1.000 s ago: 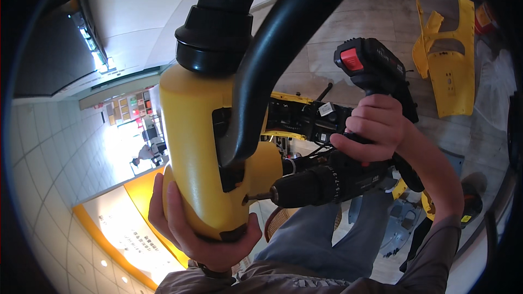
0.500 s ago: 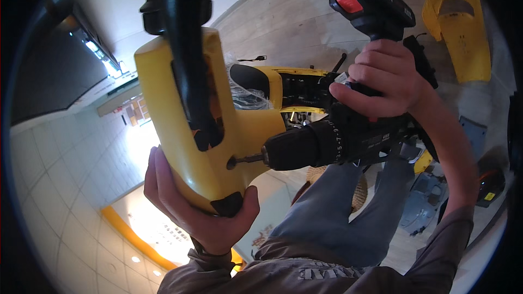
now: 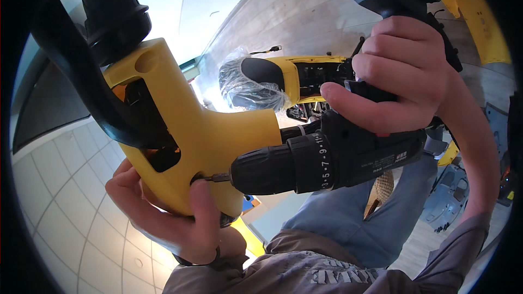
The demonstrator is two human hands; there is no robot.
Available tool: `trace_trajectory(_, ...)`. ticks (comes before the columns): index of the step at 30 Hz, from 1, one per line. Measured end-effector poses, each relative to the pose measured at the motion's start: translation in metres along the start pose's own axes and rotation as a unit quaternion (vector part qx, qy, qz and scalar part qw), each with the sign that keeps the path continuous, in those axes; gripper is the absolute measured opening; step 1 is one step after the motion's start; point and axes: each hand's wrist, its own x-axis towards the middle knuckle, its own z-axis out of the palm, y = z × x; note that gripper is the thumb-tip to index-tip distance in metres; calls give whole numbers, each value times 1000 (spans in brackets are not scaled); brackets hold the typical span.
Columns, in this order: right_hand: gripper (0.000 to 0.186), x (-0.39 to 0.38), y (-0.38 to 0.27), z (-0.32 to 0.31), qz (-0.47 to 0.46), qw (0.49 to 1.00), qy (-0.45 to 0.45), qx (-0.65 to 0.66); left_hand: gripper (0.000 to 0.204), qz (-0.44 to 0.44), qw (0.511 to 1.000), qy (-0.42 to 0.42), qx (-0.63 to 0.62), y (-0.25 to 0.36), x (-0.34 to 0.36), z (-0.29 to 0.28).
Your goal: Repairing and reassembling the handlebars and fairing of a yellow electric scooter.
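My right hand [image 3: 400,73] is wrapped round the grip of a black cordless drill [image 3: 370,155] with a red-marked battery. Its bit [image 3: 219,178] points left into a round hole in a yellow plastic cover [image 3: 188,130], which appears to be a scooter handlebar cover. My left hand [image 3: 169,212] is closed on the cover's lower end, fingers behind it and thumb beside the hole at the bit's tip. A bent black tube [image 3: 81,76] passes in front of the cover's long opening. Next to it is a black grip-like part [image 3: 111,13]. The hole's inside is hidden.
Beyond the drill stands a yellow scooter body [image 3: 286,76] with a black seat [image 3: 261,72] under clear plastic wrap. Loose yellow panels [image 3: 479,22] lie on the floor at far right. Grey-blue plastic parts [image 3: 444,201] lie by my right leg.
The cover and drill have shifted left and appear larger, the cover tilting over. My left thumb has moved up to the hole by the bit. The drill stays in my right hand.
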Motion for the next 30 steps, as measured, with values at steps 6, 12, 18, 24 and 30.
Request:
trace_trajectory(6, 37, -1, -2, 0, 19, 1000, -3, 14, 60, 1, 999, 29, 20, -2, -3, 6)
trace_trajectory(12, 37, -1, -2, 1, 32, 999, 26, 5, 62, -8, 999, 40, 27, -1, -2, 3)
trace_trajectory(18, 40, -3, 3, 4, -3, 999, 42, -16, 64, 10, 998, 56, -13, -1, -3, 11)
trace_trajectory(24, 41, -2, 0, 5, 18, 998, 53, -8, 64, 19, 998, 51, 14, 0, -1, 7)
trace_trajectory(30, 40, -2, -1, 4, 23, 999, 46, 4, 65, 4, 999, 46, -5, 1, -3, 9)
